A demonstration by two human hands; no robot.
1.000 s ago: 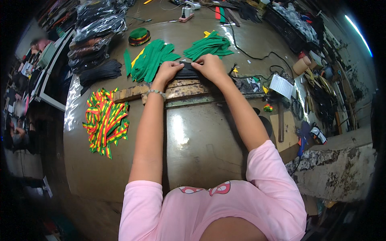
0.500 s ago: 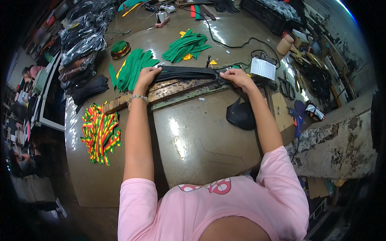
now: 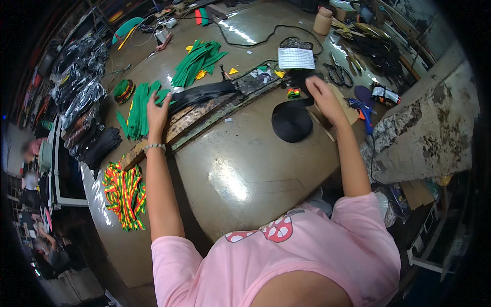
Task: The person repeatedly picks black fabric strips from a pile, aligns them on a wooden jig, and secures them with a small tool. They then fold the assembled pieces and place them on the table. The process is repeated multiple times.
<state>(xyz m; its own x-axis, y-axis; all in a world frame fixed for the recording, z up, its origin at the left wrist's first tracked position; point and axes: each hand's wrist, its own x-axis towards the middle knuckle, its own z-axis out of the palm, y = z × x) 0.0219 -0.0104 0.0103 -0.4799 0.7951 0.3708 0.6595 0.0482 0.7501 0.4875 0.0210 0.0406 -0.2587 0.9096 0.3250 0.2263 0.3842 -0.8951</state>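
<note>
- In the upper left of the frame, the left hand [image 3: 159, 111] has its fingers spread, near the left end of the black strips [image 3: 204, 94].
- These strips lie on a wooden bar [image 3: 185, 123].
- At upper right, the right hand [image 3: 322, 94] is just beside the black roll [image 3: 290, 124]; its grip is unclear.
- Green strips [image 3: 197, 62] make two piles, upper left.
- Striped strips [image 3: 124, 197] lie at the left.

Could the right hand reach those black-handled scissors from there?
Probably yes: the black-handled scissors lie close by the right hand, with nothing visible covering them, though I can't tell whether that hand holds anything.
</note>
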